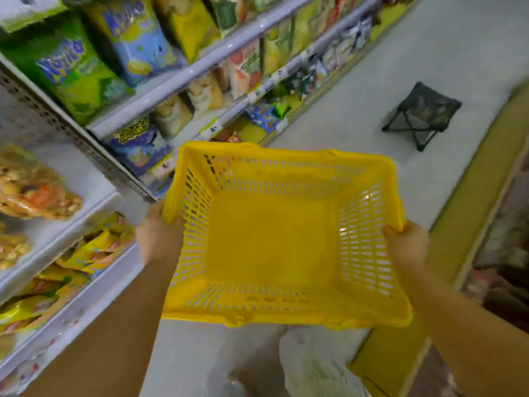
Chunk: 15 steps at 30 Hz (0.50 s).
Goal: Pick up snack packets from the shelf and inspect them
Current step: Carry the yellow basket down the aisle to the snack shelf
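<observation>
Snack packets [68,73] stand in rows on the shelf [171,81] at my left, their blue lettering too blurred to read. My left hand [159,233] curls round the left rim of a yellow slotted basket [272,239], its floor bare; my right hand [408,243] grips the right rim. A dark folding stool [423,113] stands beyond.

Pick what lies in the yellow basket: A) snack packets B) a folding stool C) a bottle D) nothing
D: the basket shows only its bare floor, while the left hand and right hand grip its side rims.
</observation>
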Each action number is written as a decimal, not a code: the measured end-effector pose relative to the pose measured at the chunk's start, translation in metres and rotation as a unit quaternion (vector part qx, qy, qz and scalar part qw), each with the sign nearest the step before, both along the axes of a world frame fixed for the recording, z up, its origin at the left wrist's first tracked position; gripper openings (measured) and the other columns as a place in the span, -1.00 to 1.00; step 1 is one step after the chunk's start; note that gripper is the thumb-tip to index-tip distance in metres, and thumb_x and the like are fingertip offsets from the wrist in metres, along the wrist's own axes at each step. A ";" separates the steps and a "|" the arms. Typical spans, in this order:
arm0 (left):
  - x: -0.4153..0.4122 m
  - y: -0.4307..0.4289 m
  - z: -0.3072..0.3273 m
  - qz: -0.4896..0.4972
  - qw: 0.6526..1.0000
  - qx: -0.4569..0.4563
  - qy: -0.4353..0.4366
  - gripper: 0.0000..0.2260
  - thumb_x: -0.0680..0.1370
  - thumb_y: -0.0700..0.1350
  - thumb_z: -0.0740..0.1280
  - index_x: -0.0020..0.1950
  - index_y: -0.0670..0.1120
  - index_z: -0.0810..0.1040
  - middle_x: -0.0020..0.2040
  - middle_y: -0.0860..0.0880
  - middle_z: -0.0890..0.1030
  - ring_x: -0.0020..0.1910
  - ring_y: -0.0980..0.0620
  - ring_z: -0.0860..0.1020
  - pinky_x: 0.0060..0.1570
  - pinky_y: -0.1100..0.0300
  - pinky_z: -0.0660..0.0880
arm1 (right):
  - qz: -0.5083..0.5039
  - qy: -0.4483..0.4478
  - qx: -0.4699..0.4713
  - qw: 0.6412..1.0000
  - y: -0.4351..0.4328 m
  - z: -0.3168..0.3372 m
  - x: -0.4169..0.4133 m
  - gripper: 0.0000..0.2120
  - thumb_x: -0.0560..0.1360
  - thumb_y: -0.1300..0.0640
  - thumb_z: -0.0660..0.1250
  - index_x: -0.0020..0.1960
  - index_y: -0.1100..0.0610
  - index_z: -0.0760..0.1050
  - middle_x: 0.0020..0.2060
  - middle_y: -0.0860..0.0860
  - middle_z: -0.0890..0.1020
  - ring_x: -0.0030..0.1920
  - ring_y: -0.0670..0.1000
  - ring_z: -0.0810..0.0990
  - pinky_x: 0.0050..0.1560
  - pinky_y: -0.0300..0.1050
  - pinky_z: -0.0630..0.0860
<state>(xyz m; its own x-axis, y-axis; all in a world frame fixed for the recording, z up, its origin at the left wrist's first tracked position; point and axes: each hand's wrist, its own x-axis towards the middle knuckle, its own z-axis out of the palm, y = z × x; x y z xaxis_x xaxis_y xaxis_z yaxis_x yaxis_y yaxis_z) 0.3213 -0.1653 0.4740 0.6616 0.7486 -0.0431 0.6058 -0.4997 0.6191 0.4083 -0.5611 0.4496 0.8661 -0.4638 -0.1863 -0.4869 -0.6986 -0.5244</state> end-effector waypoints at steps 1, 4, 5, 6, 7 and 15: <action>0.020 -0.010 0.002 -0.014 1.000 -0.002 0.001 -0.66 0.54 -0.13 0.36 0.28 -0.22 0.50 0.02 -0.36 0.61 -0.05 -0.29 0.54 -0.17 -0.03 0.34 | -0.009 -0.001 0.003 1.000 -0.013 0.002 0.011 -0.74 0.47 0.16 0.41 -0.05 0.39 0.54 -0.13 0.42 0.60 -0.06 0.37 0.60 -0.10 0.20 0.47; 0.079 -0.039 0.009 -0.055 0.998 0.000 -0.003 -0.68 0.56 -0.10 0.34 0.27 -0.22 0.50 0.00 -0.35 0.61 0.00 -0.36 0.54 -0.18 0.00 0.29 | -0.030 -0.008 0.003 1.000 -0.048 0.014 0.046 -0.71 0.47 0.15 0.41 -0.02 0.40 0.54 -0.09 0.42 0.61 -0.05 0.37 0.60 -0.07 0.21 0.49; 0.097 -0.049 0.012 -0.066 0.998 -0.001 -0.005 -0.70 0.56 -0.11 0.34 0.23 -0.23 0.51 -0.01 -0.35 0.61 0.00 -0.36 0.54 -0.18 0.01 0.29 | -0.036 -0.010 0.006 0.999 -0.059 0.019 0.058 -0.71 0.48 0.16 0.41 0.00 0.41 0.54 -0.08 0.42 0.61 -0.03 0.37 0.61 -0.06 0.20 0.49; 0.116 -0.059 0.016 -0.074 0.997 -0.001 -0.010 -0.72 0.55 -0.12 0.34 0.20 -0.23 0.52 0.00 -0.36 0.61 0.00 -0.36 0.54 -0.17 -0.02 0.31 | -0.043 -0.014 0.009 0.999 -0.070 0.025 0.070 -0.71 0.48 0.16 0.41 0.02 0.41 0.54 -0.07 0.41 0.61 -0.02 0.37 0.61 -0.05 0.20 0.49; 0.136 -0.069 0.021 -0.083 0.996 0.001 -0.019 -0.73 0.55 -0.12 0.34 0.19 -0.23 0.53 0.01 -0.36 0.61 0.01 -0.36 0.54 -0.14 -0.05 0.35 | -0.050 -0.019 0.008 0.999 -0.080 0.030 0.082 -0.71 0.48 0.17 0.41 0.03 0.40 0.54 -0.06 0.41 0.61 -0.01 0.37 0.60 -0.05 0.19 0.49; 0.292 -0.128 0.042 -0.173 0.983 0.001 -0.054 -0.70 0.51 -0.16 0.38 0.21 -0.23 0.55 0.06 -0.34 0.62 0.08 -0.34 0.55 0.03 -0.07 0.43 | -0.130 -0.043 0.002 0.991 -0.139 0.064 0.167 -0.74 0.48 0.21 0.40 -0.03 0.44 0.54 -0.18 0.41 0.58 -0.15 0.27 0.57 -0.21 0.03 0.32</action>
<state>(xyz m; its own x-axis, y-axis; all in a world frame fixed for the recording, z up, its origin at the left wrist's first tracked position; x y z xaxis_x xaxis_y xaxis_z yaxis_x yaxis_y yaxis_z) 0.6134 -0.2933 0.5163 0.8772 0.4784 0.0419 0.3308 -0.6653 0.6693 0.5756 -0.7003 0.5139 0.7297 -0.6733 -0.1195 -0.6041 -0.5529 -0.5738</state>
